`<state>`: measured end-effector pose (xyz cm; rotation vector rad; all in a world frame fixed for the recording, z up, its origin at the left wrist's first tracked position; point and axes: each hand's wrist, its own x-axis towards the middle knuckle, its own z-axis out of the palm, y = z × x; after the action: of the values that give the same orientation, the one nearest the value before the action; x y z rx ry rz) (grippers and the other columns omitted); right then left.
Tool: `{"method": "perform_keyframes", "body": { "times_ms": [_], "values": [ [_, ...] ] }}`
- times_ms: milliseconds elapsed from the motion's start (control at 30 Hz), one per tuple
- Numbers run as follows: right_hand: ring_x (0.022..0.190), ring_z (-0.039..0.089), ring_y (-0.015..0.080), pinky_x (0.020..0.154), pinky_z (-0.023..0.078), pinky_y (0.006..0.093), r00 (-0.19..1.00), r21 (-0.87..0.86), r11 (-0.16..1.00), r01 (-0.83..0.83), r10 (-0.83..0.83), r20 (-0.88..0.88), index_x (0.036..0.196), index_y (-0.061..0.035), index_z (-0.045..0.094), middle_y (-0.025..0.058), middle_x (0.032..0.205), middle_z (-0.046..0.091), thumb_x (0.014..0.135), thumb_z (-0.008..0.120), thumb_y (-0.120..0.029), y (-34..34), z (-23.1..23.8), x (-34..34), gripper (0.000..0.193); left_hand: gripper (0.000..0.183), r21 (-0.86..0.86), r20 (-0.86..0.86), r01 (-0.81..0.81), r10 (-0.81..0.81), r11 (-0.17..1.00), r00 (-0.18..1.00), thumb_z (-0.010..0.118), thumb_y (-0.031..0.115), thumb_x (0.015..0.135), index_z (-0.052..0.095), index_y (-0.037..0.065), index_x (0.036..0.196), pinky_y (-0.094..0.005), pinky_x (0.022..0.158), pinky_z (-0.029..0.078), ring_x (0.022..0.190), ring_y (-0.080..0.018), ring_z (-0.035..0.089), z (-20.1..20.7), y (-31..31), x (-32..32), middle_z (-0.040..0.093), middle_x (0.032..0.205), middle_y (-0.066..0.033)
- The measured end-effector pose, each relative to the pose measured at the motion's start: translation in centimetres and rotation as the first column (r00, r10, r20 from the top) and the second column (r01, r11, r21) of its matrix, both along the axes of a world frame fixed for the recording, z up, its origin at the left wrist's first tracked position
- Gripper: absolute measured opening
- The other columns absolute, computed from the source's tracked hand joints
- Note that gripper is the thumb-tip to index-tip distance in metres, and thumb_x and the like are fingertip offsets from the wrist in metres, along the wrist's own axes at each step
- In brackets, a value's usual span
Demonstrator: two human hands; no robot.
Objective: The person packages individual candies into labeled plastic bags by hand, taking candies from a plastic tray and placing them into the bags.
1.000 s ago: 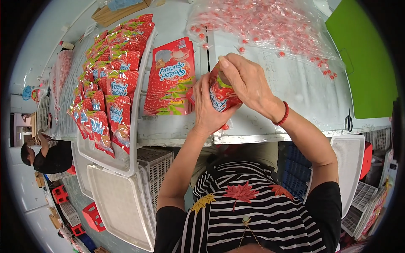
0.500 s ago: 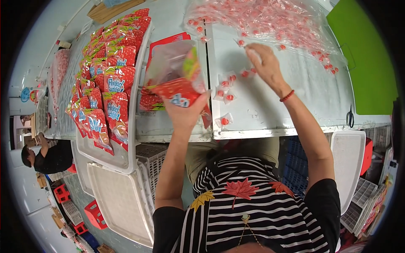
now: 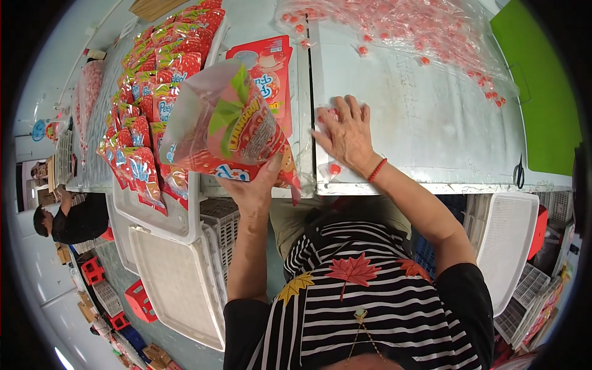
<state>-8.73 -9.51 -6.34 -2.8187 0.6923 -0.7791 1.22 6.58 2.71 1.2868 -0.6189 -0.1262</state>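
Note:
My left hand [image 3: 254,192] grips the lower part of a red printed pouch [image 3: 243,126], its wide mouth held open and tilted up to the left. How much is inside cannot be seen. On the table, my right hand [image 3: 353,139] lies palm down with fingers spread over a few red candies [image 3: 328,115] in clear wrappers, mostly covering them. Another wrapped candy [image 3: 334,169] sits by the table edge below that palm. Behind the held pouch lies a stack of flat red pouches [image 3: 280,55].
Filled red pouches [image 3: 139,132] crowd a white tray [image 3: 192,216] at the left. A clear plastic sheet or bag of candies [image 3: 401,28] spreads across the back, with loose ones [image 3: 425,60] along it. Scissors [image 3: 519,172] and a green board [image 3: 542,86] are at right. A person [image 3: 80,217] is far left.
My right hand has come down and nearer from the back candies onto those near the table seam. My left hand has shifted the pouch left and tilted it, uncovering the flat stack.

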Motion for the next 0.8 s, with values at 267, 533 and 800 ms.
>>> {"method": "perform_keyframes", "body": {
  "times_ms": [267, 533, 800],
  "values": [
    [0.077, 0.057, 0.0252, 0.060, 0.050, 0.0379, 0.975, 0.040, 0.986, -0.159, 0.150, 0.163, 0.086, -0.0120, 0.059, 0.0068, 0.084, 0.055, 0.077, 0.065, -0.020, -2.7, -0.2, -0.1, 0.013, 0.099, 0.254, 0.223, 0.052, -0.111, 0.966, 0.968, 0.088, 0.016, 0.058, 0.029, -0.002, 0.136, -0.0421, 0.092, 0.043, 0.110, -0.0287, 0.049, -1.6, -2.5, -0.7, 0.042, 0.126, -0.0197],
    [0.059, 0.060, 0.0298, 0.054, 0.047, 0.0388, 0.966, 0.428, 0.866, -0.258, 0.229, 0.118, 0.094, -0.0087, 0.065, 0.0113, 0.070, 0.061, 0.081, 0.063, -0.028, -5.5, 14.4, -3.5, 0.023, 0.103, 0.407, 0.738, -0.214, -0.181, 0.888, 0.650, 0.088, 0.031, 0.055, 0.031, 0.000, 0.135, -0.0523, 0.100, 0.032, 0.119, -0.0392, 0.039, -2.9, -4.0, 0.5, 0.039, 0.129, -0.0203],
    [0.067, 0.064, 0.0302, 0.058, 0.052, 0.0404, 0.895, 0.079, 0.964, -0.252, 0.264, -0.360, 0.089, -0.0100, 0.068, 0.0107, 0.072, 0.064, 0.071, 0.068, -0.024, -4.0, 18.8, -1.9, 0.023, 0.112, 0.442, 0.673, -0.092, -0.261, 0.892, 0.692, 0.090, 0.031, 0.055, 0.024, -0.001, 0.140, -0.0482, 0.100, 0.035, 0.122, -0.0386, 0.038, -2.9, -6.3, -1.6, 0.037, 0.132, -0.0218]
  ]
}}
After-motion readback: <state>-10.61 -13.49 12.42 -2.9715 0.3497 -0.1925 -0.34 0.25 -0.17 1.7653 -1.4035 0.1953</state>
